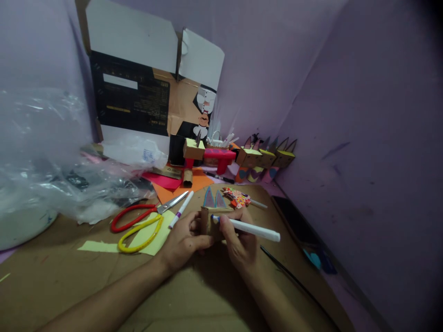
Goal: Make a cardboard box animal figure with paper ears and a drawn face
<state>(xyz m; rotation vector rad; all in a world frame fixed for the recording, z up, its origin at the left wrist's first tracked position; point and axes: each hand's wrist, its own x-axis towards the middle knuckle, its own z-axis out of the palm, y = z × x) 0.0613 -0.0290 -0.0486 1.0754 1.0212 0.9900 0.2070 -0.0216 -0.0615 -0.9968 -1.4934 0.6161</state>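
Observation:
My left hand (185,240) is closed on the left side of a small brown cardboard box (208,230) with two pointed ears (215,198) on top, purple-grey inside and blue at the edges. Between the fingers of my right hand (242,237) is a white marker pen (258,229), its blue tip touching the front of the box near the upper left. Part of the box is hidden behind my fingers. Left of my left hand lie scissors (159,211) with one red and one yellow handle, a white marker with a purple band (182,210) and pale yellow paper (148,246).
Several cardboard animal figures (251,157) stand at the back right, near a basket of markers (221,140). An opened carton (133,92) leans on the wall. Clear plastic bags (41,157) fill the left. A black cable (294,279) and a dark phone-like slab (290,216) lie right.

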